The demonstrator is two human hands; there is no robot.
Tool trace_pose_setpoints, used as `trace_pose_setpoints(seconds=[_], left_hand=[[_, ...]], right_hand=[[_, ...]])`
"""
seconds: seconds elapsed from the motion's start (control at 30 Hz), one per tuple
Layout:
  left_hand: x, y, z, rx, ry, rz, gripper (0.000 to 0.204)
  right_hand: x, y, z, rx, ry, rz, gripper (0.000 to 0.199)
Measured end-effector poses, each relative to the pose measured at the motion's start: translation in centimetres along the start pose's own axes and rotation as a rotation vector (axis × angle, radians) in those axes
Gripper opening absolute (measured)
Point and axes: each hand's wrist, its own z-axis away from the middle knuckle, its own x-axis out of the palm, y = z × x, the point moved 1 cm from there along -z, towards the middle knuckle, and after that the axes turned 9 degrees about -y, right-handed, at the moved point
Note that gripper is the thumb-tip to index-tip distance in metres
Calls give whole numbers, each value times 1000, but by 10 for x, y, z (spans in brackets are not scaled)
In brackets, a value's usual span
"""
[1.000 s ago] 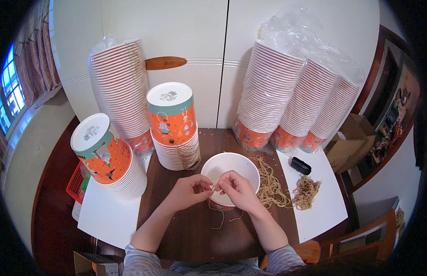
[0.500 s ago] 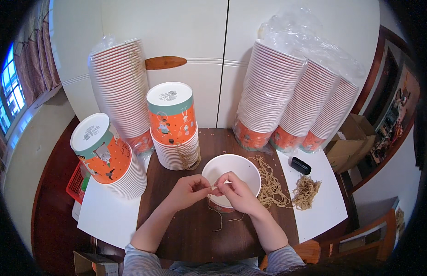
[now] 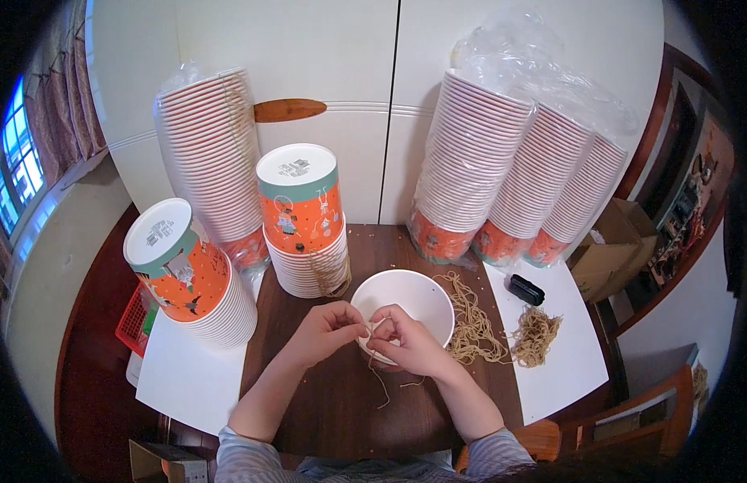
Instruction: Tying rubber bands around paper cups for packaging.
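Note:
My left hand (image 3: 332, 332) and my right hand (image 3: 407, 338) meet over the near rim of a white paper tub (image 3: 422, 294), which stands upright on the dark brown table. Both hands pinch a thin tan string (image 3: 379, 385), whose loose end hangs down in front of the tub. A second short end shows below my right hand. Fingers hide most of the string where it is held. Just right of the tub lies a tangle of tan string (image 3: 473, 326). Behind my left hand stands an upside-down stack of tubs (image 3: 311, 266), with string looped over its side.
Another inverted orange tub stack (image 3: 192, 282) stands at the left. Tall plastic-wrapped tub stacks rise at the back left (image 3: 208, 153) and back right (image 3: 474, 161). On the white right side lie a black object (image 3: 526, 290) and a string bundle (image 3: 536, 336). A cardboard box (image 3: 615, 245) sits beyond.
My right hand's fingers have spread and shifted slightly down, with the string still at the fingertips. My left hand has moved slightly left. The tub has shifted a little to the left.

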Motion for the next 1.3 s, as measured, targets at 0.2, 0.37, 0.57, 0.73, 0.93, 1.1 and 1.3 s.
trace_pose_setpoints(seconds=[0.2, 0.37, 0.57, 0.73, 0.93, 1.1, 1.3], left_hand=[[-10, 6, 1, -23, 38, 137, 3], [-13, -2, 1, -9, 35, 467, 5], [-15, 0, -1, -14, -32, 598, 4], [-15, 0, 1, -72, -53, 516, 5], [-7, 5, 4, 19, 85, -40, 11], [3, 35, 18, 69, 115, -466, 15], [24, 27, 17, 78, 28, -914, 12]], right_hand=[[-7, -5, 6, -15, 93, 150, 22], [-12, -9, 8, 13, 88, 230, 20], [-14, -4, 7, -27, 51, 222, 20], [-14, -2, 4, -6, 10, 199, 21], [-11, 6, 1, -52, 0, -126, 17], [-13, 3, 1, -42, 6, -374, 16], [-11, 2, 0, -85, 18, -440, 17]])
